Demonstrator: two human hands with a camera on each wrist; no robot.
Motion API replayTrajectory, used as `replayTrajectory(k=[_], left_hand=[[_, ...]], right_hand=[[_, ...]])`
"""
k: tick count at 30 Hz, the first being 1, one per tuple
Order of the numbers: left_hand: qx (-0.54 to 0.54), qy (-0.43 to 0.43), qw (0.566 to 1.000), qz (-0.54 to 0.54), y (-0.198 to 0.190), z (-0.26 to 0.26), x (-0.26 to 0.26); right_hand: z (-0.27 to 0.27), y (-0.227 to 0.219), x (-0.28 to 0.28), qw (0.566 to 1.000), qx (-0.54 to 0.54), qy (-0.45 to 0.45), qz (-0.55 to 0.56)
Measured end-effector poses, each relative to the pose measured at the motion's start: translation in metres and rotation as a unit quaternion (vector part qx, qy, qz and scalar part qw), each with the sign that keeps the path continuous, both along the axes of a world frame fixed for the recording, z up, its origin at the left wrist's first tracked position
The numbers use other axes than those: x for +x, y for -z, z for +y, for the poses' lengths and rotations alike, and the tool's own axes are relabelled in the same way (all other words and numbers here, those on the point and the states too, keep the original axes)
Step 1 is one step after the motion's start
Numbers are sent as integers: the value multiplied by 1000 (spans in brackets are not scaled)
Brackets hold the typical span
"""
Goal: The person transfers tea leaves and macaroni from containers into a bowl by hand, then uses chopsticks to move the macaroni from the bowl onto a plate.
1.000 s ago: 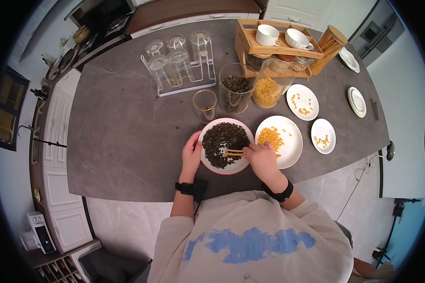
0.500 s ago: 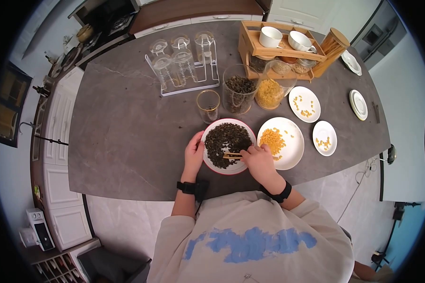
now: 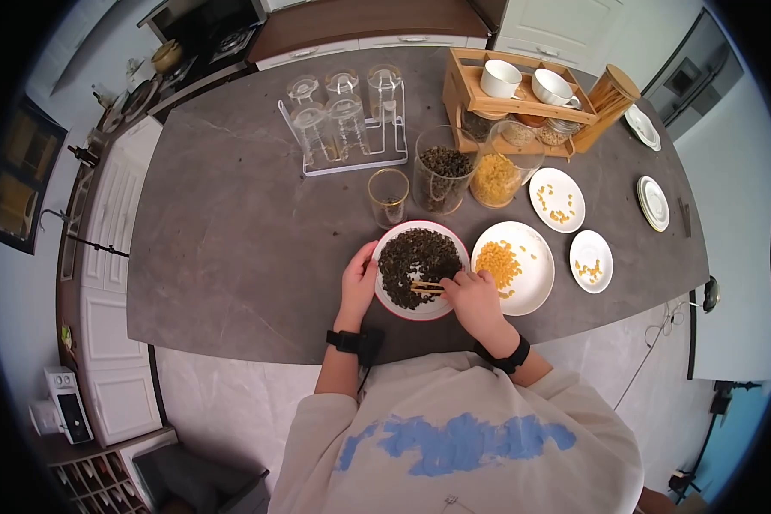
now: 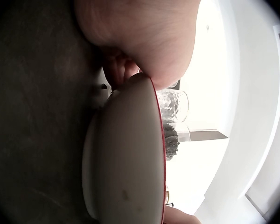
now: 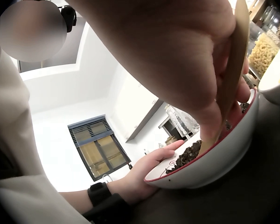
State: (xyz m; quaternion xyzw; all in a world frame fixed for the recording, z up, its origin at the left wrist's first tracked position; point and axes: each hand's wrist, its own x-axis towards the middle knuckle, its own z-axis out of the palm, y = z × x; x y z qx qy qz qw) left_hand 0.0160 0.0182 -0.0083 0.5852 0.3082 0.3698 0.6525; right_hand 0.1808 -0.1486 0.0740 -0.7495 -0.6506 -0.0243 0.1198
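A white bowl (image 3: 420, 316) with a red rim stands near the table's front edge, filled with dark, dried leaf-like bits (image 3: 403, 257). My left hand (image 3: 359, 278) grips its left side; the left wrist view shows the thumb's base at the rim and fingers curled round the bowl's wall (image 4: 126, 154). Over the right part of the bowl, my right hand (image 3: 475, 304) pinches wooden tongs (image 3: 427, 287), whose tips reach down among the dark bits. In the right wrist view the tongs (image 5: 233, 70) slant down inside the rim. What lies between the tips is too small to tell.
Right of the bowl is a white plate (image 3: 535, 278) of yellow pasta-like pieces; two smaller plates (image 3: 574, 193) hold a few more. Behind stand a glass (image 3: 389, 197), jars of dark bits (image 3: 444, 180) and yellow pieces (image 3: 495, 180), a glass rack (image 3: 351, 163) and a wooden shelf (image 3: 522, 98).
The head view has shifted slightly, so the tabletop sits lower and further right. Both hands keep their places at the bowl; the tongs' tips stay among the dark bits.
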Motion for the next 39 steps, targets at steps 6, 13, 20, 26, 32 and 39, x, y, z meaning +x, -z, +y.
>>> replayTrajectory(k=[6,13,20,26,32,39], left_hand=[[2,-4,1000,-8,3,1,1],[-1,-4,1000,-12,4,1,1],[4,-5,1000,-10,2,0,1],[8,-10,1000,-5,2,0,2],[21,-14,1000,0,-1,-1,2],[7,-9,1000,-6,5,1,1]], right_hand=[[4,4,3,1000,10,-13,-5],[6,1,3,1000,8,-22,-18],[5,-4,2,999,-7,6,-45],[8,0,-3,999,-9,-6,-41],[11,5,-3,1000,-5,-10,-27],[7,7,2,1000,7,-13,-8]])
